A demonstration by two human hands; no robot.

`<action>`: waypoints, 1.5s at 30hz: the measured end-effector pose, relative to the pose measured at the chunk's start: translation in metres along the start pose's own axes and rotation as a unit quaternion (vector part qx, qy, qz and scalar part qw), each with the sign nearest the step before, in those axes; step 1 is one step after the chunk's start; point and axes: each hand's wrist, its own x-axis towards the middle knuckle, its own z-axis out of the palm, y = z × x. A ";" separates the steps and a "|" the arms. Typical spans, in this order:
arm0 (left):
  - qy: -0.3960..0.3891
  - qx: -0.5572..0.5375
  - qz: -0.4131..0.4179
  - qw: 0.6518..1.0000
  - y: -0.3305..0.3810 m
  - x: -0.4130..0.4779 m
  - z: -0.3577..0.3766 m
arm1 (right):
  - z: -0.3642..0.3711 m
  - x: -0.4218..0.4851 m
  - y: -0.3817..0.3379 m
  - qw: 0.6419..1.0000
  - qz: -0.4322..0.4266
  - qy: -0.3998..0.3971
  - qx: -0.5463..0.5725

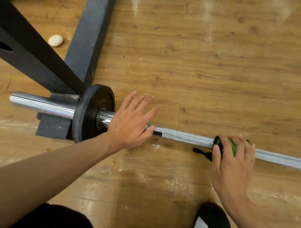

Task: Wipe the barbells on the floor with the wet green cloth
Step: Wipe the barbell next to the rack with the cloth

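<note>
Chrome barbell (185, 138) with a knurled steel grip lies flat on the worn wooden plank floor (205, 64), running from the left of the scene across to the right edge. A round black rubber weight plate (89, 112) sits on its left sleeve, standing on edge on the floor, with the bare end of the sleeve sticking out further to the left. The left hand (130, 123) rests palm-down on the barbell just right of the plate, over the collar; its fingers are straight and spread, reaching past the bar toward the far side, and the thumb lies along the near side of the bar, so the hand is released rather than clenched. Further right, the right hand (232, 163) grasps a bright green cloth with black edging (231, 144), its fingers curled over the cloth and holding it wrapped against the bar where the knurled section meets the smooth shaft. A thin black loop (200, 151) trails from the cloth onto the floor on the near side. Behind the plate, the dark grey steel beams of a rack base (91, 36) meet on the floor at the far left, and a small white oval lump (55, 40) lies between two of them. A black-and-white shoe (210, 226) stands on the floor near the bottom edge, below the right hand.
</note>
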 end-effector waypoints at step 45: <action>0.020 -0.029 -0.068 0.997 -0.018 0.021 0.001 | 0.051 0.034 -0.130 0.971 -0.232 -0.007 0.062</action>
